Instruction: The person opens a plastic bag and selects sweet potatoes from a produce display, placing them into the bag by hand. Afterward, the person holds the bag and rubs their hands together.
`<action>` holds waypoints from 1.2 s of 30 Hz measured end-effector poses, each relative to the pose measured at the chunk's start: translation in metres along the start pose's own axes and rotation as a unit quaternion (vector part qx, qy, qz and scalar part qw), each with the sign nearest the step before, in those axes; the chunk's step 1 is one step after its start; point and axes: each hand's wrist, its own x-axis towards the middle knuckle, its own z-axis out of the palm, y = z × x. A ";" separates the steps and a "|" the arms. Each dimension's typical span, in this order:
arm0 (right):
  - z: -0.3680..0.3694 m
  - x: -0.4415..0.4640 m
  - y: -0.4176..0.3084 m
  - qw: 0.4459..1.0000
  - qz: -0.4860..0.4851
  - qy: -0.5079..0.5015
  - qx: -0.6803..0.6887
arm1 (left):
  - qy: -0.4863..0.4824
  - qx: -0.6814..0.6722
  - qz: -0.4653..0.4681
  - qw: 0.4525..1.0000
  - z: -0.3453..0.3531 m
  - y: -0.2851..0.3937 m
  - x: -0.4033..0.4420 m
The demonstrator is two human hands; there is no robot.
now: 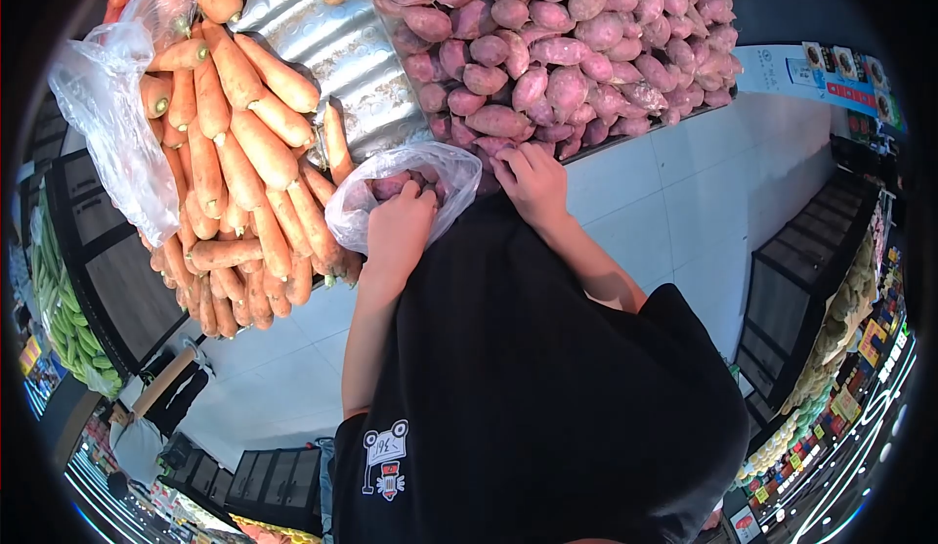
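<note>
A clear plastic bag point(454, 168) with purple sweet potatoes in it lies between the carrots and the sweet potato pile. My left hand point(401, 223) reaches into its mouth, fingers bent and closed on a sweet potato point(391, 184); the fingertips are partly hidden. At the near edge of the big sweet potato pile point(567, 85), my right hand point(532, 180) is closed, its fingers curled against a sweet potato whose outline is partly covered. Orange carrots point(234, 163) are heaped left of the bag.
Another clear plastic bag point(117, 124) hangs over the carrots' left side. Ridged metallic lining point(357, 65) shows between the heaps. Shelves with green vegetables point(63, 309) stand at the left, dark crates point(796, 290) at the right. A person point(142, 436) is at the lower left.
</note>
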 end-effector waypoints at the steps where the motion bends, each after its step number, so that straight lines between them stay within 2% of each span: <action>1: 0.001 0.001 -0.001 1.000 0.005 0.002 0.000 | 0.001 0.002 0.003 1.000 0.001 0.000 0.001; 6: 0.006 0.000 -0.003 1.000 0.012 0.003 0.000 | 0.003 -0.001 0.014 1.000 0.005 -0.001 0.001; 11: -0.004 0.000 -0.002 0.997 0.036 0.019 0.058 | 0.007 0.002 0.014 1.000 0.007 -0.002 0.001; 23: -0.014 0.013 -0.016 0.989 0.052 0.019 0.139 | -0.022 -0.026 -0.096 0.995 0.005 -0.013 -0.001; 29: -0.018 0.020 -0.021 0.985 0.040 0.025 0.164 | 0.021 -0.104 -0.113 0.988 -0.028 -0.014 -0.008; 30: -0.019 0.022 -0.022 0.985 0.029 0.030 0.169 | 0.055 -0.107 -0.099 0.988 -0.032 -0.013 -0.010; 33: -0.025 0.026 -0.033 0.976 0.045 -0.022 0.214 | 0.136 -0.111 -0.062 0.983 -0.051 -0.008 -0.015; 36: -0.032 0.035 -0.045 0.977 -0.018 -0.074 0.197 | 0.160 -0.138 -0.078 0.974 -0.070 0.001 -0.019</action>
